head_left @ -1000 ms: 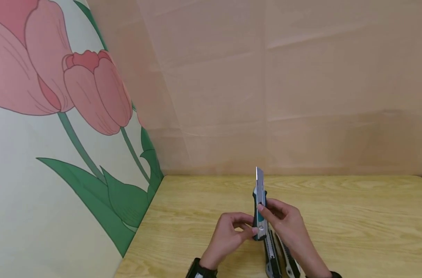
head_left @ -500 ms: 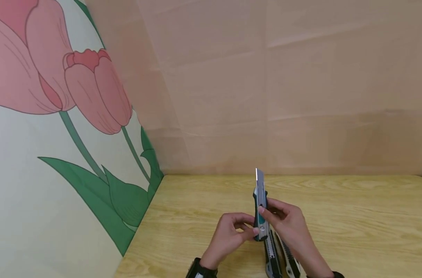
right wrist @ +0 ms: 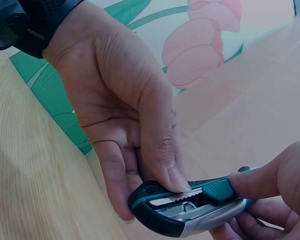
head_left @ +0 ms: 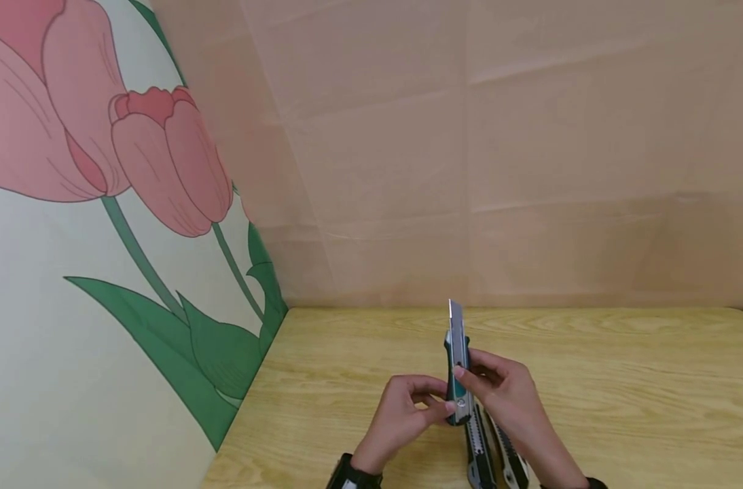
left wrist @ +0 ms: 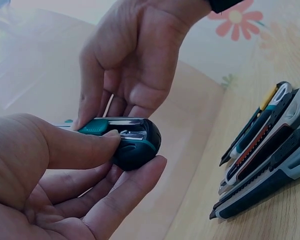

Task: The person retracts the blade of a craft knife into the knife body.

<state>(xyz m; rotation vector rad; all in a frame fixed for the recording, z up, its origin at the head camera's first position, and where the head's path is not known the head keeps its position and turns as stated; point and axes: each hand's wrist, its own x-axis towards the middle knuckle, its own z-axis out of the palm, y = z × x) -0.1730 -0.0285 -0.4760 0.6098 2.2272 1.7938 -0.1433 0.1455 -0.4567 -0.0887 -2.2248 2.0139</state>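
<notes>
Upright over the table, a green and grey snap-off utility knife (head_left: 458, 346) has its blade (head_left: 456, 313) extended upward. My left hand (head_left: 405, 411) pinches its butt end between thumb and fingers. Higher up the body, my right hand (head_left: 512, 394) grips it, thumb against the green slider (right wrist: 218, 190) in the right wrist view. The left wrist view shows the knife's rounded butt (left wrist: 137, 145) between the left thumb and fingertips. Most of the blade is hidden in both wrist views.
Several more utility knives lie side by side on the wood-grain table (head_left: 322, 367); one black-and-grey knife (head_left: 480, 448) is just below the held one. The left wrist view shows a yellow-marked knife (left wrist: 262, 107) among them. Behind stand a brown sheet (head_left: 371, 149) and a tulip-painted wall (head_left: 41, 305).
The blade tip and my right thumb have come slightly down toward the butt, and a little less blade shows above the body. My left hand keeps its pinch.
</notes>
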